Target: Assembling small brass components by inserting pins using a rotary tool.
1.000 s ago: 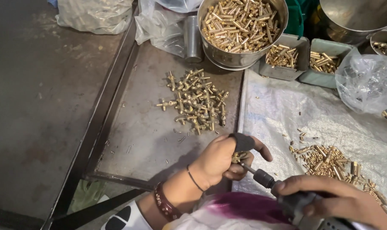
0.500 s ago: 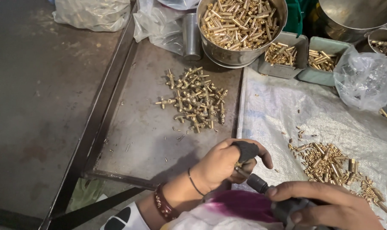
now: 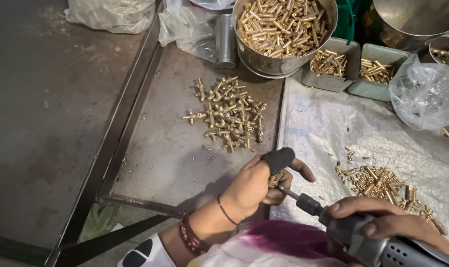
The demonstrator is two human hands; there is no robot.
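Since a moment ago both hands have shifted only slightly, the right hand (image 3: 387,222) and its grey power driver (image 3: 368,242) staying low at the right edge with the bit pressed toward the left hand (image 3: 256,185). That left hand is closed around a small brass fitting (image 3: 275,178), pinched between the fingers and a thumb covered by a dark cloth sleeve (image 3: 279,159). The right hand is wrapped tightly round the driver's body. Beyond the hands, a heap of brass T-shaped fittings (image 3: 229,113) lies on the bare metal surface (image 3: 170,148). To the right, a white woven sack (image 3: 328,128) is spread flat, with loose brass pins (image 3: 382,180) scattered on it. At the far edge stands a round steel bowl (image 3: 284,29) full of brass pieces, two grey-green rectangular trays (image 3: 355,64) beside it, and a knotted clear plastic bag (image 3: 422,91) to their right. Crumpled clear bags (image 3: 111,12) sit at the top left.
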